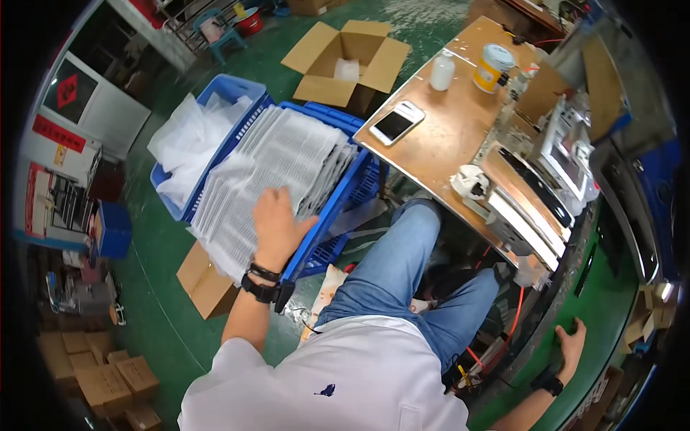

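My left hand (277,224) lies on a thick stack of white foam-wrapped sheets (251,172) that fills a blue plastic crate (350,123). Its thumb is spread away from the fingers, and the fingertips touch the wrapping without visibly gripping it. Over on the right, my right hand (571,346) hovers at or rests on a long green surface (600,309); contact is hard to judge. Thumb and fingers are apart there, with nothing between them. A thin black strip (586,271) lies on the green surface, farther ahead of that hand.
Another blue crate (162,183) holds loose white wrapping. An open cardboard box (323,90) stands on the floor ahead. The wooden table (424,161) carries a phone (397,123), a white bottle (443,71), a tub (494,68) and a machine fixture (528,194).
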{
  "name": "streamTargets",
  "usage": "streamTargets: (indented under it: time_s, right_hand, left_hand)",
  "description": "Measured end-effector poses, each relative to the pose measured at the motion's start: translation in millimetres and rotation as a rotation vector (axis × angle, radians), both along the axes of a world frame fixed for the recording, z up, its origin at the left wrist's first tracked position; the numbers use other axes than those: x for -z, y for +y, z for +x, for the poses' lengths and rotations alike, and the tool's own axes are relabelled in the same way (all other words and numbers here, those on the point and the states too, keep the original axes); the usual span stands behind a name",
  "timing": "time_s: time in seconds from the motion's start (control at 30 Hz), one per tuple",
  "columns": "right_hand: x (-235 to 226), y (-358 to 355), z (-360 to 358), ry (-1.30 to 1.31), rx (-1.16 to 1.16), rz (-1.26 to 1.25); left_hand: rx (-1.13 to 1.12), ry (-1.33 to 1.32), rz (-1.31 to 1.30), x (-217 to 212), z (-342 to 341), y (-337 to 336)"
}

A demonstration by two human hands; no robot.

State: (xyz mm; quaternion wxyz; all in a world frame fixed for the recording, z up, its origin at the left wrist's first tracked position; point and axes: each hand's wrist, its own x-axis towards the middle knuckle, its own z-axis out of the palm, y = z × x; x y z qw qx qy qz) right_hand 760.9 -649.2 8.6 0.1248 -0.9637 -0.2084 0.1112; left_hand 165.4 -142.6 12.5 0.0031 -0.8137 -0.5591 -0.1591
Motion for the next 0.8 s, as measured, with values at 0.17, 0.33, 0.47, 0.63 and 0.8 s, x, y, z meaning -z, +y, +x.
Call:
streamTargets:
  time_s: [0.17, 0.33, 0.47, 0.63, 0.8]
  right_hand:
    - [1.4, 14.6, 11.1, 0.024, -0.029, -0.070]
    - [-1.3, 5.8, 14.8, 0.080, 0.020, -0.073]
    - [-5.5, 6.5, 14.6, 0.089, 0.002, -0.036]
    - [-45.5, 41.3, -16.7, 0.013, -0.060, 0.101]
    - [-76.9, 92.6, -50.3, -0.021, -0.147, 0.227]
  left_hand:
    - [-0.128, -0.045, -0.168, 53.6, -94.2, -5.5]
    - [0.007, -0.167, -0.287, 66.3, -118.2, 4.7]
    - [0.053, -0.083, -0.257, 35.3, -99.7, -2.1]
    - [0.102, 0.017, -0.051, 36.6, -95.9, -4.6]
    - [0.050, -0.180, -0.273, 30.1, -127.9, 15.9]
